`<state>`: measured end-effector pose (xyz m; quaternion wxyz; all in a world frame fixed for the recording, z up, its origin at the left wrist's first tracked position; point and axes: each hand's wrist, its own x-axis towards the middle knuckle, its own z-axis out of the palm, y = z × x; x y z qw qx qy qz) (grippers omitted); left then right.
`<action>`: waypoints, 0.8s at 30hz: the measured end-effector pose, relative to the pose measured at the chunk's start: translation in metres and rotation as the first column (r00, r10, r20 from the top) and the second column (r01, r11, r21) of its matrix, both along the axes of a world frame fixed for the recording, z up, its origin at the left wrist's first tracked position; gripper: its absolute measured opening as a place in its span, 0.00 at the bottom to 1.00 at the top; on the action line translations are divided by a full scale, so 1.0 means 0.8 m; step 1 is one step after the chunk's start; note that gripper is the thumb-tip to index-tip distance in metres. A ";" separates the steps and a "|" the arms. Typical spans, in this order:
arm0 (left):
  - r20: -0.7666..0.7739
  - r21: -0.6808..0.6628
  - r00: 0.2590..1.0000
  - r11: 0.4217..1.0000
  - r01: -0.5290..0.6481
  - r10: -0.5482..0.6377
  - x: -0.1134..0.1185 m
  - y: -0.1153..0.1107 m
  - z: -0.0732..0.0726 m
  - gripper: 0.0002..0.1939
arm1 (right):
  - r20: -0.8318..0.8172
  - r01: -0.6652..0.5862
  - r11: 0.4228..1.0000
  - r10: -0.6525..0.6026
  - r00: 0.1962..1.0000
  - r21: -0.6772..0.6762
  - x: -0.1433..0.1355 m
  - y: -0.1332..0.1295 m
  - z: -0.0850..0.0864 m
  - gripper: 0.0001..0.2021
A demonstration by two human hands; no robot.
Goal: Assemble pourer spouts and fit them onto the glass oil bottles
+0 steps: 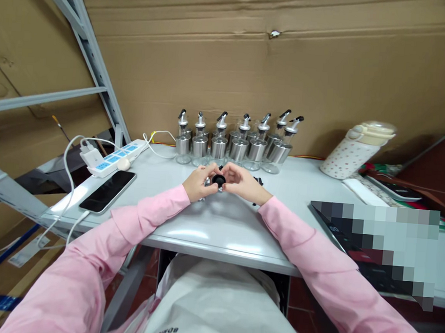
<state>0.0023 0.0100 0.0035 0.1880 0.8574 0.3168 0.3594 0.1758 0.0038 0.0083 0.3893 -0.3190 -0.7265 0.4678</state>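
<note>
Over the middle of the table, my left hand (203, 181) and my right hand (242, 183) face each other with fingers curled around a small round black stopper-like piece (219, 179). Its dark ringed face is turned toward me. Fingertips of both hands pinch its rim from either side. Small silver and black parts show partly behind my left fingers, too covered to make out. Beside my right hand lie small black pieces (259, 181). Beyond the hands stand several glass oil bottles (219, 146) with steel sleeves and silver-and-black pour spouts.
On the left are a black phone (108, 192) and a white power strip (117, 158) with cables. A dotted flask (352, 150) stands at right, near a dark flat item (358, 249) partly pixelated. A cardboard wall (230, 64) closes off the back.
</note>
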 end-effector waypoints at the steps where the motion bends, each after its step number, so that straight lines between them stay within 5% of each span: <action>1: -0.006 0.004 1.000 1.000 -0.009 0.009 0.001 -0.001 0.000 0.10 | 0.002 0.009 1.000 -0.009 1.000 0.017 -0.001 0.000 0.000 0.12; 15: -0.023 0.128 0.999 0.992 -0.023 0.026 0.001 -0.004 0.002 0.09 | 0.011 0.027 0.990 -0.029 1.000 0.136 -0.003 -0.005 0.003 0.10; 24: 0.097 0.128 0.995 0.991 0.026 -0.038 -0.002 0.004 -0.007 0.15 | -0.136 0.057 0.998 -0.058 0.989 -0.007 0.002 0.001 0.002 0.16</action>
